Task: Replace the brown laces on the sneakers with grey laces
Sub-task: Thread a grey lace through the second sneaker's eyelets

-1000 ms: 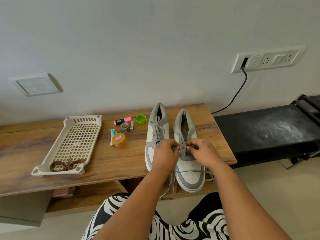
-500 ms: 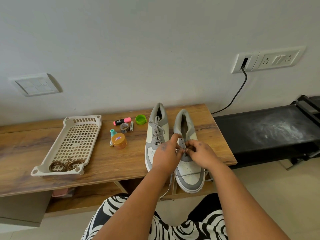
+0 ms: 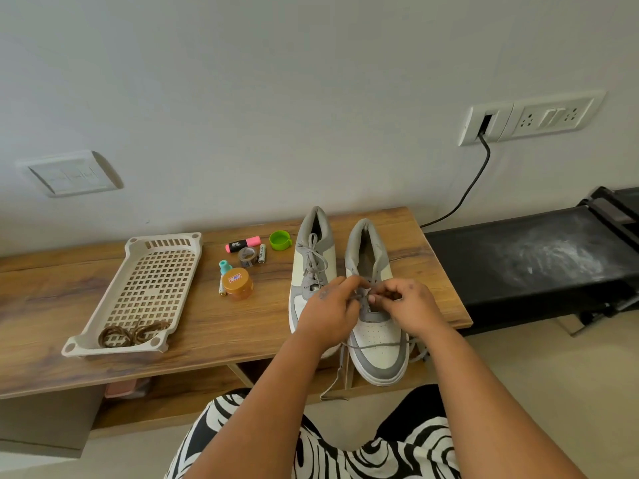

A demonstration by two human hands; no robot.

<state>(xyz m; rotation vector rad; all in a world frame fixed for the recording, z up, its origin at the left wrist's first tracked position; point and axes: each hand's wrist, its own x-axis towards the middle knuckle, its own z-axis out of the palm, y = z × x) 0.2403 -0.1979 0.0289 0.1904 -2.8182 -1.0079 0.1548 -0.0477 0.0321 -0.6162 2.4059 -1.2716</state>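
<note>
Two grey-and-cream sneakers stand side by side on the wooden table, toes toward me. The left sneaker is laced and tied with a grey lace. Over the right sneaker, both hands meet at its lower eyelets. My left hand and my right hand each pinch the grey lace, whose loose ends trail across the toe and hang off the table's front edge. The brown laces lie coiled in the near end of the cream plastic basket.
Between basket and sneakers sit a pink highlighter, a tape roll, a green cap, an orange-lidded jar, a small teal bottle and batteries. A black treadmill adjoins the table's right end; a cable runs to a wall socket.
Both hands have shifted slightly up the right sneaker, and their fingers have drawn closer together on the grey lace. The sneakers stay where they were.
</note>
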